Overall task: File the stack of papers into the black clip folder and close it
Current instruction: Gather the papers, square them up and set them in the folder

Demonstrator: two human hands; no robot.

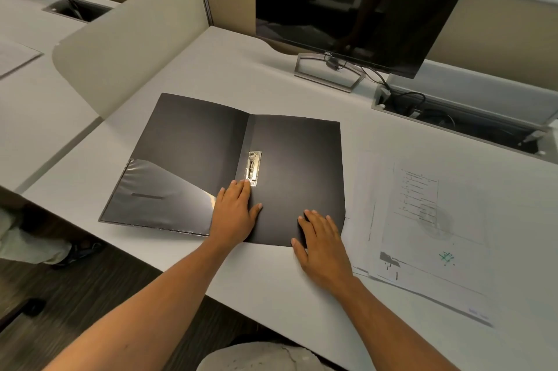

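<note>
on the pale grey desk (271,274) the black plastic clip folder (193,141) lies spread open and flat, a clear glossy pocket on its left inner cover and a silver metal clip (254,167) by the spine. the left hand (234,213) rests palm down at the spine, fingers spread and gripping nothing, fingertips touching the clip's near end; the right hand (321,245) lies flat and open on the right cover's near edge. just right of the folder sits the loose stack of white printed papers (422,228), beside a dark flat monitor (356,2) further back

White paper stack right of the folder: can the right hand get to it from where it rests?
Probably yes. The right hand lies flat on the open black clip folder, near its right edge; the white paper stack lies just beyond with nothing between.
</note>
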